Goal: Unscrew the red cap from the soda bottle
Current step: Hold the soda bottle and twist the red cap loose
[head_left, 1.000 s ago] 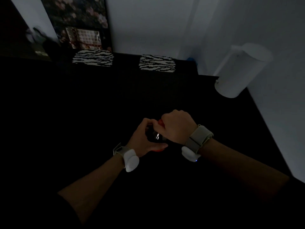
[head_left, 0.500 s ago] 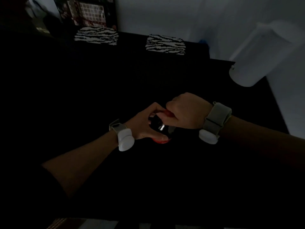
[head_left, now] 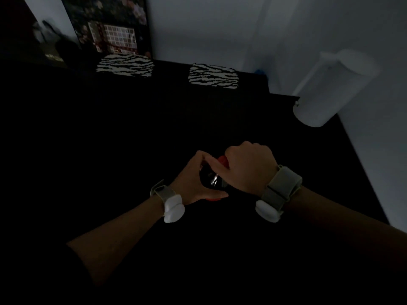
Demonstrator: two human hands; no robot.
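Observation:
The scene is very dark. A dark soda bottle (head_left: 212, 181) stands upright on the black surface in the middle of the head view, with a sliver of red label showing low at its side. My left hand (head_left: 193, 183) wraps around the bottle's shoulder from the left. My right hand (head_left: 248, 167) is closed over the top of the bottle, fingers curled down on the red cap (head_left: 222, 161), of which only a small part shows beside my thumb. Both wrists carry bands with white modules.
A white cylindrical bin (head_left: 326, 93) stands at the right by the pale wall. Two zebra-patterned cushions (head_left: 125, 65) (head_left: 213, 76) lie at the far edge of the black surface (head_left: 132, 139). A dark picture leans at the back left.
The view has shifted between frames, so the hands sit at a different height in the picture. Both hands keep the same hold on the bottle and cap; any turn of the cap is hidden.

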